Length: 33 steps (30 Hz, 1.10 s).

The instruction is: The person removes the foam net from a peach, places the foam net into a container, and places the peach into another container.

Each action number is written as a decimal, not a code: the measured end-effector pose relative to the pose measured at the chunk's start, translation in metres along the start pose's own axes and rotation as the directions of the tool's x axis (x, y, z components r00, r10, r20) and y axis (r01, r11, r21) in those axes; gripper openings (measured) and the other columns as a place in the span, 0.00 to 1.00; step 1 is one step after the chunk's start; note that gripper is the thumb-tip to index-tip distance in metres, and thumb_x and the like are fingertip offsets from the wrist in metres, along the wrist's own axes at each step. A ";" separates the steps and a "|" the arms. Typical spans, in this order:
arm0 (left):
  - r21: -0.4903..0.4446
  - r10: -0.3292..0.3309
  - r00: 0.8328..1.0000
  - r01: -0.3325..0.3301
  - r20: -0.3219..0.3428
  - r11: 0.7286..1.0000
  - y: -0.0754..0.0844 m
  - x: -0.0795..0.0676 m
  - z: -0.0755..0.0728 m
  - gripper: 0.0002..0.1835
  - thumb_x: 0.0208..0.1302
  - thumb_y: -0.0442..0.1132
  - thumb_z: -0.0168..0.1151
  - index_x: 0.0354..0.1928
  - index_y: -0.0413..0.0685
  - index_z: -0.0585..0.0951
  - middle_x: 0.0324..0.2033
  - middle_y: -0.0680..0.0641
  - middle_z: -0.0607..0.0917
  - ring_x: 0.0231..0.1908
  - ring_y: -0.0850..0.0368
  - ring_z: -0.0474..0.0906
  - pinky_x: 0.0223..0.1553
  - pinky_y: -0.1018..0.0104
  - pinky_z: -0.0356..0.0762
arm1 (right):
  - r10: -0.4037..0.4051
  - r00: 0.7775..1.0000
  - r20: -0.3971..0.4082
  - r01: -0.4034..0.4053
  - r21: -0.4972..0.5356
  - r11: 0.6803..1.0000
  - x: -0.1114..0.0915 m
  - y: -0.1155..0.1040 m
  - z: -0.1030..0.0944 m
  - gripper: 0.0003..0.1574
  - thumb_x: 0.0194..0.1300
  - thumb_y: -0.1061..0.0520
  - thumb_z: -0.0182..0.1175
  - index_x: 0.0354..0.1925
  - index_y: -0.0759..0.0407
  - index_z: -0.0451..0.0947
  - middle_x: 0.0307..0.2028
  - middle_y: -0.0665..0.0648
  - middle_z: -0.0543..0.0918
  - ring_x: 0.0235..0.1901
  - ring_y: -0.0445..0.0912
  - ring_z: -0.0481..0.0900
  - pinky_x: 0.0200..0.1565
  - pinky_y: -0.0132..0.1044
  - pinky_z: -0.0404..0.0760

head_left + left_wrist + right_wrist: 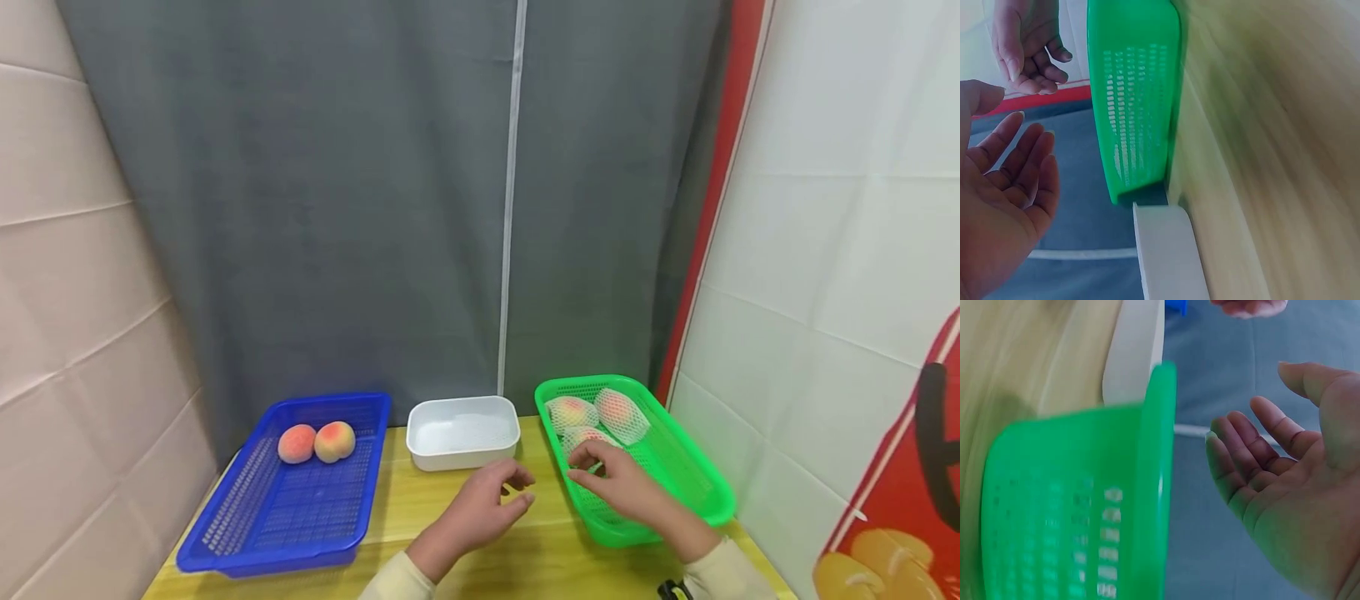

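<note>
My left hand (483, 506) hovers over the table in front of the white box, fingers loosely bent with nothing between them. Over the near-left side of the green basket (693, 467) is my right hand (615, 477), its fingers relaxed and holding nothing. Just beyond it in the basket lie three peaches in white foam nets, one net-wrapped peach (621, 414) at the right and another peach (572, 414) at the left. The third netted peach (583, 437) is partly hidden by the right hand. In the left wrist view both palms show bare.
A blue basket (262, 533) on the left holds two bare peaches, a redder peach (297, 443) and a yellower peach (334, 442). The white box (463, 457) stands between the baskets on the wooden table (480, 575). A grey curtain (360, 208) hangs behind.
</note>
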<state>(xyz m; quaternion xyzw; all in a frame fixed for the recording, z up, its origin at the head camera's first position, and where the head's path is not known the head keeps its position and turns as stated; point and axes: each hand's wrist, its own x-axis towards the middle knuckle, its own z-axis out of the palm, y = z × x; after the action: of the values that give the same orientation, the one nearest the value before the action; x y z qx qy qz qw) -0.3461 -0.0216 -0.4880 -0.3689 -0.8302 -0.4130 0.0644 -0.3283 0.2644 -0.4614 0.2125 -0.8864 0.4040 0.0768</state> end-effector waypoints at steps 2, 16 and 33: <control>-0.003 0.002 1.000 -0.002 0.012 1.000 0.005 0.006 0.003 0.09 0.78 0.46 0.69 0.54 0.53 0.86 0.50 0.52 0.88 0.51 0.62 0.84 0.50 0.58 0.87 | 0.017 1.000 -0.009 -0.017 0.001 1.000 -0.003 0.003 -0.007 0.09 0.82 0.50 0.67 0.52 0.53 0.84 0.46 0.48 0.85 0.48 0.45 0.83 0.48 0.39 0.84; 0.152 0.263 0.964 -0.264 0.028 0.952 0.022 0.032 0.046 0.08 0.75 0.39 0.69 0.53 0.50 0.87 0.48 0.56 0.88 0.52 0.64 0.83 0.55 0.69 0.82 | 0.082 0.996 -0.016 -0.082 -0.013 0.997 -0.014 0.013 -0.023 0.12 0.83 0.46 0.66 0.52 0.53 0.83 0.46 0.48 0.85 0.49 0.45 0.83 0.49 0.38 0.85; 0.482 0.386 0.898 -0.438 0.209 0.759 0.021 0.063 0.102 0.14 0.80 0.51 0.64 0.57 0.56 0.88 0.52 0.61 0.89 0.57 0.63 0.82 0.63 0.66 0.78 | 0.065 0.997 -0.030 -0.067 -0.071 0.995 -0.013 0.025 -0.038 0.13 0.83 0.51 0.65 0.54 0.60 0.82 0.46 0.48 0.85 0.48 0.44 0.83 0.52 0.39 0.85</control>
<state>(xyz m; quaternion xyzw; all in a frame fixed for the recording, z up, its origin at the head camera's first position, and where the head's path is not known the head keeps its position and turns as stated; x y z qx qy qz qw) -0.3574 0.0967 -0.5155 -0.5310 -0.8103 -0.1318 0.2100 -0.3291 0.3116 -0.4577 0.1745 -0.9058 0.3771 0.0831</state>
